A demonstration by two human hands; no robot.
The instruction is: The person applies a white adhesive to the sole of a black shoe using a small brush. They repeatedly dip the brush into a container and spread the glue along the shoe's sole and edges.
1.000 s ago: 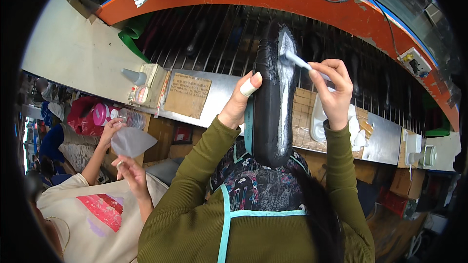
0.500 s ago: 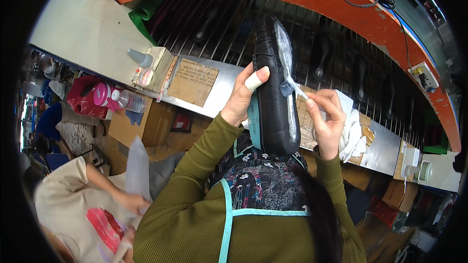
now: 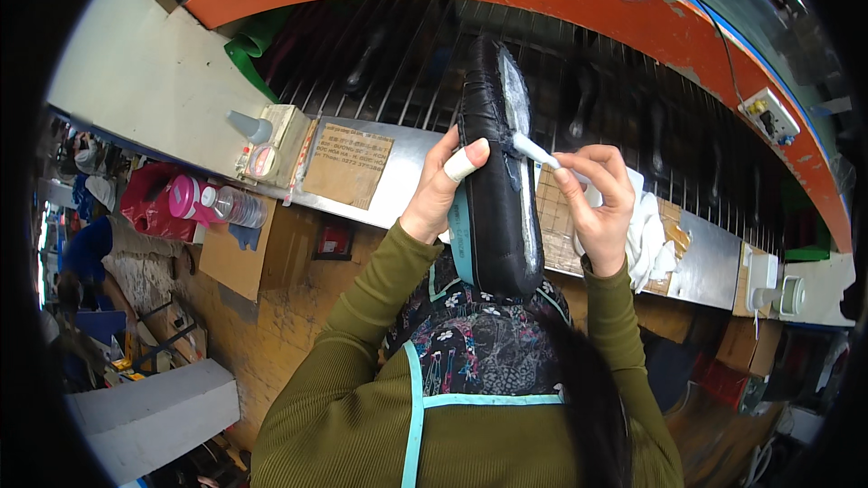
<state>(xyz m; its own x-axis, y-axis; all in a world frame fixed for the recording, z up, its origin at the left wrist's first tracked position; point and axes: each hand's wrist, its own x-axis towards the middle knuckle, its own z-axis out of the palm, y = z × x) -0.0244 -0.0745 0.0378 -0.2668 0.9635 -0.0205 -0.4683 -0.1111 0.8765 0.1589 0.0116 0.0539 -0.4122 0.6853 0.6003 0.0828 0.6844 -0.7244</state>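
Item: one black shoe upper (image 3: 493, 226), long and rounded, with a whitish strip along its right part and a teal piece (image 3: 462, 239) along its left side. Location: raised between the two hands, over the near edge of the bench and the patterned apron (image 3: 479, 352).

Left hand (image 3: 438, 194): closed around the upper's left side, thumb (wrapped in a white band) laid on the black surface.

Right hand (image 3: 599, 208): fingers pinched narrow on a pale-handled brush (image 3: 537, 152), its head against the upper beside the strip.

Containers, left: one beige box (image 3: 289, 136) on the bench, with a grey cone (image 3: 249, 126) and a small round pot (image 3: 263, 163) at its side (contents cannot be told). A brown cardboard sheet (image 3: 344, 172) lies flat nearby. Lower down, one cardboard box (image 3: 235, 258); by its top, a clear bottle (image 3: 240, 207) lying tilted, a pink container (image 3: 184, 197) and a red bag (image 3: 147, 208) (what they hold is not visible).

Containers, right: one cardboard box (image 3: 752, 345) under the bench, interior unreadable. A white cloth (image 3: 646, 239) lies bunched on the bench.

Behind: a rack of metal bars (image 3: 416, 81), dark shapes beneath it (too dim to name).
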